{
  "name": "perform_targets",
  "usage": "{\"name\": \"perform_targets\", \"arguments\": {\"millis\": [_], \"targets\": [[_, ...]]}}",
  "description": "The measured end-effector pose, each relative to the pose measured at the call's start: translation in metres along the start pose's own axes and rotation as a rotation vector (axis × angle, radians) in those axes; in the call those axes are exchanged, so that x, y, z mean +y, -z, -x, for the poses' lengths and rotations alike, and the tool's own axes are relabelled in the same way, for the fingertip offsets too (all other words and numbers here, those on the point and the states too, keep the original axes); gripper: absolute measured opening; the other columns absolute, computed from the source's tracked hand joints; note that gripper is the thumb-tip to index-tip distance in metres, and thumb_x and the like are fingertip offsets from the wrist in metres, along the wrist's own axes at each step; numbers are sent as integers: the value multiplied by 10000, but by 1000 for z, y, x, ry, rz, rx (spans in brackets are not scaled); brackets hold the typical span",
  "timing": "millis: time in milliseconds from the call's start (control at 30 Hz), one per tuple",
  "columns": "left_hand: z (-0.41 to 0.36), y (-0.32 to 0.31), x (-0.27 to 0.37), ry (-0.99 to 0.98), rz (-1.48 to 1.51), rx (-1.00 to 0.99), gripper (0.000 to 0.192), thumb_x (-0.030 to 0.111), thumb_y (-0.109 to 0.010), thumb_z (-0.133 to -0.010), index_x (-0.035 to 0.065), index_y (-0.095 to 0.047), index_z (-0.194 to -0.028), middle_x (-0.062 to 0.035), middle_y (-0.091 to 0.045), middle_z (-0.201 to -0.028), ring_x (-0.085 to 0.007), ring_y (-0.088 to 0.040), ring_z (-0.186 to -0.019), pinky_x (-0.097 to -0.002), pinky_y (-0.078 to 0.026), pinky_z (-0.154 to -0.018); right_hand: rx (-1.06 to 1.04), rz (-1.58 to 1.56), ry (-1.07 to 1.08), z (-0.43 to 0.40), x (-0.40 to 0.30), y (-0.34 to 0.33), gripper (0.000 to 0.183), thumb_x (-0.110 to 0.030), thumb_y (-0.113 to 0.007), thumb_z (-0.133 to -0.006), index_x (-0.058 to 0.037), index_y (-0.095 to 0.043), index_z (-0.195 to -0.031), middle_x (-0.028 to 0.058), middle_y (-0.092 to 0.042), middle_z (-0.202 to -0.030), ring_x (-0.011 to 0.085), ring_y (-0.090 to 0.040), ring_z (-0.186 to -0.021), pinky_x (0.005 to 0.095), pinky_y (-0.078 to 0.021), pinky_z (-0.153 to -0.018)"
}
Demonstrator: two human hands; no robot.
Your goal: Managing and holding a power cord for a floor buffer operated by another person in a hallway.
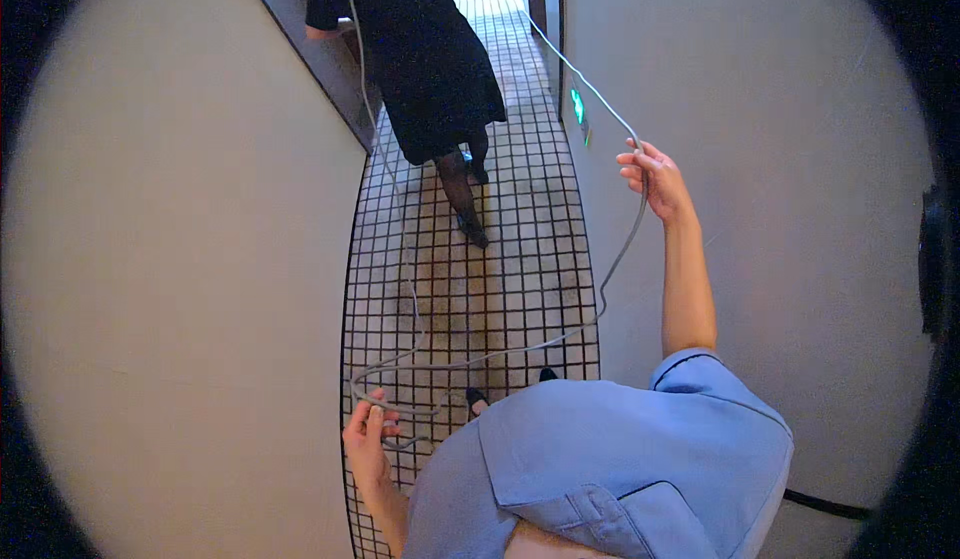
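A thin grey cable [525, 349] passes through both hands. My left hand [371, 439] is low beside the left wall and pinches several loops between thumb and fingers. Raised near the right wall, my right hand [652, 180] grips a single strand. Beyond it the cable rises, pale and taut-looking, toward the bright doorway at the far end. Between my two hands it sags in a loose curve over the floor. Another strand leads up from the loops and crosses in front of the person ahead; its far end is out of view.
A person in dark clothes [427, 71] is ahead of me in the narrow corridor, mid-stride. Plain walls [187, 259] close in on both sides, over a small-tiled floor [517, 259]. A green lit sign [577, 106] sits low on the right wall. A dark door frame [551, 26] stands ahead.
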State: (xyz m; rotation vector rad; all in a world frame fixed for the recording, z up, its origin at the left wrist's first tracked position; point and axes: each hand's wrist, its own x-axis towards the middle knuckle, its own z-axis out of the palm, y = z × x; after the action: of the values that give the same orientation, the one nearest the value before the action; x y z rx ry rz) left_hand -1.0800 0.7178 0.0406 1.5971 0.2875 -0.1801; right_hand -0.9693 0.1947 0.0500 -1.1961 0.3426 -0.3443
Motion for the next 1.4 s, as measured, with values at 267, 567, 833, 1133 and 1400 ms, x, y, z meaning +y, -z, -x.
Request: {"name": "perform_targets", "arguments": {"millis": [267,567,833,1133,1400], "targets": [[-3,23,6,-32,-44,39,247,116,-494,-869,2,-564,-1077,-38,-565,-799,-97,-555,-680,-205,-463,-570,-25,39,65,19,-8,-24,295,-119,-462,-883,-21,-467,-1161,47,-614,-798,30,-526,-529,150,-387,-414],[1,21,3,-74,-40,7,248,92,-501,-858,1,-565,-1079,-34,-561,-810,-91,-548,-706,-215,-469,-590,-67,-83,55,16,8,-12,264,-96,-431,-890,1,-442,-1135,48,-578,-731,24,-413,-444,142,-295,-356],[17,4,1,-48,-35,-1,254,103,-504,-857,-6,-559,-1079,-35,-567,-869,-97,-556,-712,-223,-477,-599,-92,-225,78,25,4,-2,255,-89,-449,-886,8,-442,-1122,50,-571,-722,17,-413,-449,138,-286,-357],[46,-10,2,-75,-76,50,269,156,-502,-869,17,-570,-1090,-30,-591,-762,-91,-550,-683,-213,-438,-594,-134,-285,78,42,-6,7,277,-87,-443,-892,16,-431,-1149,37,-550,-734,10,-400,-468,122,-288,-370],[58,3,1,-19,-49,17,270,113,-502,-864,-14,-549,-1097,-32,-566,-824,-93,-553,-697,-206,-441,-604,-132,-333,123,66,-12,9,231,-85,-439,-891,9,-453,-1102,45,-558,-729,15,-414,-472,129,-285,-377]]}}
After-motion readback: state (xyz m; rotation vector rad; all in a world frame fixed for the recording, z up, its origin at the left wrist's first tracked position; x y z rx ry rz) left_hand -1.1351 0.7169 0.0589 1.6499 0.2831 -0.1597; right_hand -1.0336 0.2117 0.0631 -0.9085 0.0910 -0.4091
